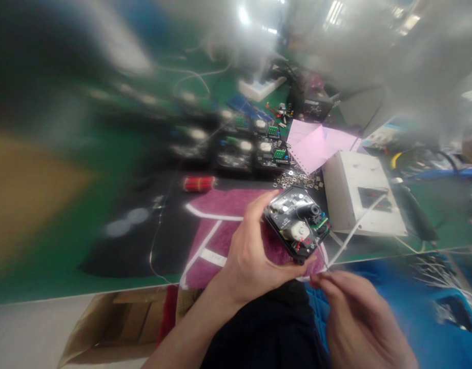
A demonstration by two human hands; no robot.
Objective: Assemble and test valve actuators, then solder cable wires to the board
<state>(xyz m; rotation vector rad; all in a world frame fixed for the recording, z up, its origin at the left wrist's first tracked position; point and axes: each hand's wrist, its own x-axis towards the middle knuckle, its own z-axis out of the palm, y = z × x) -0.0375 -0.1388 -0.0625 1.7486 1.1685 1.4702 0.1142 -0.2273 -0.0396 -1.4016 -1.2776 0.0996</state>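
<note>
My left hand is wrapped round the edges of a black square-cornered device, tilted, its inner side facing up. Inside it show a black circuit board, a white round motor-like part, a small green board, a black cylinder and red wires. Just below and to the right, my right hand has its fingers pinched together. From those fingertips a thin, slender strand or tool tip runs up to the device's lower right corner; its kind is too blurred to tell. Under the device lies a purple cloth with white edging.
Several similar black units stand in rows behind. Small metal rings lie scattered near pink paper. A white box with a cable is at right, a red wire bundle at left. Below the table edge is a cardboard box.
</note>
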